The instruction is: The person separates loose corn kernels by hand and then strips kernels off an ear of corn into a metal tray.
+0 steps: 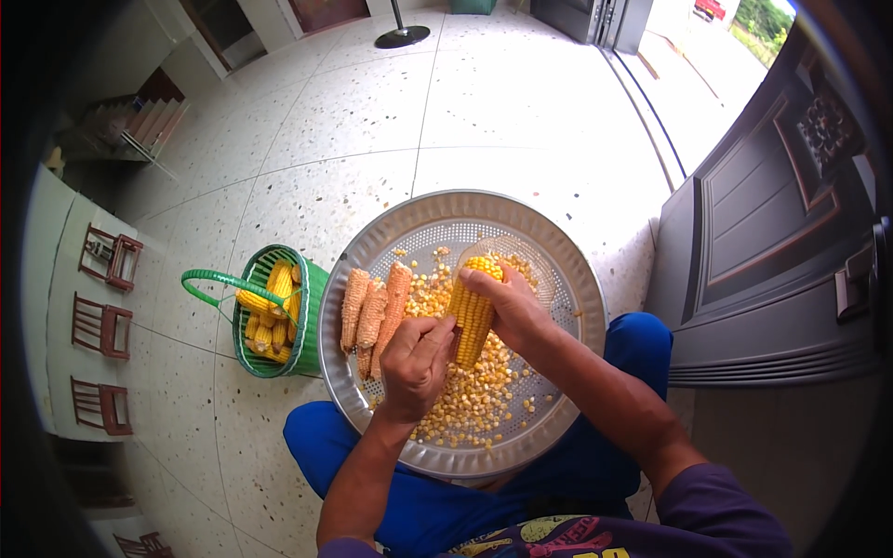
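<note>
My right hand (513, 300) grips a yellow ear of corn (472, 314) near its upper end, tilted over a round perforated metal tray (582, 279). The fingertips of my left hand (418, 363) press on the ear's lower left side; whether they hold anything small is hidden. Loose corn kernels (478, 397) are spread over the tray. Several stripped corncobs (394, 307) lie at its left side. Behind my right hand, a round mesh piece (548, 268) rests in the tray with kernels around it.
A green woven basket (314, 307) holding ears of corn stands against the tray's left side. The tray rests over my legs in blue trousers (328, 439). A dark panelled door (753, 244) stands at right. Wooden chairs (104, 324) and a black stand base (402, 36) are farther off.
</note>
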Demonstrator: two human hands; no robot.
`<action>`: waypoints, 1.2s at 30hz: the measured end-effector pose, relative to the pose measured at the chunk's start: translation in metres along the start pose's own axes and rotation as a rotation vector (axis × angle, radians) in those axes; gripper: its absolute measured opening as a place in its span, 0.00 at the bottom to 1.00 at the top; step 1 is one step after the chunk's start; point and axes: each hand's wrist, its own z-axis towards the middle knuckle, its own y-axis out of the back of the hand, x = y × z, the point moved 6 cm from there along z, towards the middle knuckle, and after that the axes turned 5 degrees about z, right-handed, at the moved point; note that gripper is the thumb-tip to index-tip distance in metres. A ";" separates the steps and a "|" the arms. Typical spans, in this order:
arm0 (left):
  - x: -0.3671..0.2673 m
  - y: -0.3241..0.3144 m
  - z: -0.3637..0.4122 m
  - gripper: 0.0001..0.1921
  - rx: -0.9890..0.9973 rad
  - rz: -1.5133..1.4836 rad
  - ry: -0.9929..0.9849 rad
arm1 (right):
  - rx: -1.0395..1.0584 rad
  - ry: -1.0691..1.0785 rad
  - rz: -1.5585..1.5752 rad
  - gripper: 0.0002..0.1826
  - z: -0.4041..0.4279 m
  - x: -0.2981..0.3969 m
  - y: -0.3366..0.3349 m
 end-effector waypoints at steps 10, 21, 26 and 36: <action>-0.001 -0.004 0.007 0.08 0.051 0.092 -0.019 | -0.085 0.061 -0.188 0.26 -0.007 0.004 -0.003; 0.008 -0.017 0.000 0.09 0.175 0.104 -0.021 | -0.113 0.097 -0.436 0.40 -0.013 0.013 -0.006; 0.008 -0.013 0.006 0.09 0.193 -0.013 0.033 | -0.073 0.005 -0.448 0.55 -0.006 0.001 0.004; 0.012 -0.012 0.000 0.10 0.179 -0.005 0.022 | -0.142 0.039 -0.608 0.60 -0.013 0.009 -0.009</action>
